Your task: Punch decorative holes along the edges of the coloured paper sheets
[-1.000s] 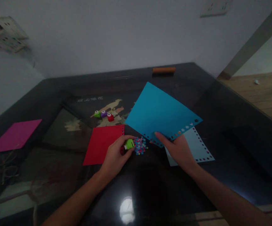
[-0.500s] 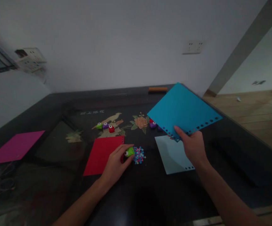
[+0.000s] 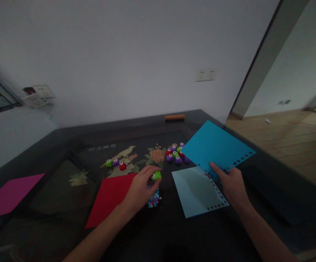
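My left hand point(image 3: 140, 185) pinches a small green craft punch point(image 3: 156, 175) with a white eye on it, raised above a pile of tiny coloured paper cutouts point(image 3: 154, 199). Between the thumb and fingers of my right hand point(image 3: 233, 183) is a blue sheet of paper point(image 3: 215, 142), tilted up, with punched holes along two edges. Beneath it lies a light blue sheet point(image 3: 197, 193), also punched along two edges. A red sheet point(image 3: 109, 196) lies partly under my left hand and wrist.
Several coloured punches point(image 3: 175, 154) cluster behind the light blue sheet, partly covered by the blue one. Another green punch point(image 3: 108, 163), a purple punch point(image 3: 115, 162) and a red punch point(image 3: 122, 166) stand left. A magenta sheet point(image 3: 12, 196) lies far left; a brown cylinder point(image 3: 174, 117) sits at the back.
My left hand has lifted the green punch off the cutouts, away from me. The blue sheet has shifted and lowered slightly, uncovering more punches. The camera view has tilted up.
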`<action>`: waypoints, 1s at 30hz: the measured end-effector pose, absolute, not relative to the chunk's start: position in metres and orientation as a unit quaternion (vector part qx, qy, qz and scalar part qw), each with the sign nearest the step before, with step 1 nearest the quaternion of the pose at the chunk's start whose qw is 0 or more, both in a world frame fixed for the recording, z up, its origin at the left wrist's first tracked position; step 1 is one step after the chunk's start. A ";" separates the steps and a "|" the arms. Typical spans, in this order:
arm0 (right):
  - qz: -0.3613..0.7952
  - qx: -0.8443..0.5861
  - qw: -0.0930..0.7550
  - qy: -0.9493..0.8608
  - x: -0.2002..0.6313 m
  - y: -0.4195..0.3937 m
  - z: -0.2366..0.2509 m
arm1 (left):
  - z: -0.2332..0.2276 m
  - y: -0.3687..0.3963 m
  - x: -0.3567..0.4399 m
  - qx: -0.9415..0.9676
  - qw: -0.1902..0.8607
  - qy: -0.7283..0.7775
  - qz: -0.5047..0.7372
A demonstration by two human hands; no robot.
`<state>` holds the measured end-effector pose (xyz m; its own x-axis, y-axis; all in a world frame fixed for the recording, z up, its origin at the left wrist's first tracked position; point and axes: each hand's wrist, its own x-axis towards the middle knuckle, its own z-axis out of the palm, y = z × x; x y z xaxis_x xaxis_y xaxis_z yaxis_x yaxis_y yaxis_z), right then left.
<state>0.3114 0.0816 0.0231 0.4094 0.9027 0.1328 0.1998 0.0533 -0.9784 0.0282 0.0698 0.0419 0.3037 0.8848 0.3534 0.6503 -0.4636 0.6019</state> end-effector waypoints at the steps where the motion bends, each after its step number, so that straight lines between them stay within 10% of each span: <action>1: 0.310 -0.613 0.571 -0.450 0.311 0.080 0.025 | 0.041 0.080 0.035 0.792 0.170 0.484 0.331; 30: 0.335 -0.601 0.573 -0.446 0.315 0.076 0.034 | -0.001 0.172 0.099 0.817 -0.071 0.563 0.098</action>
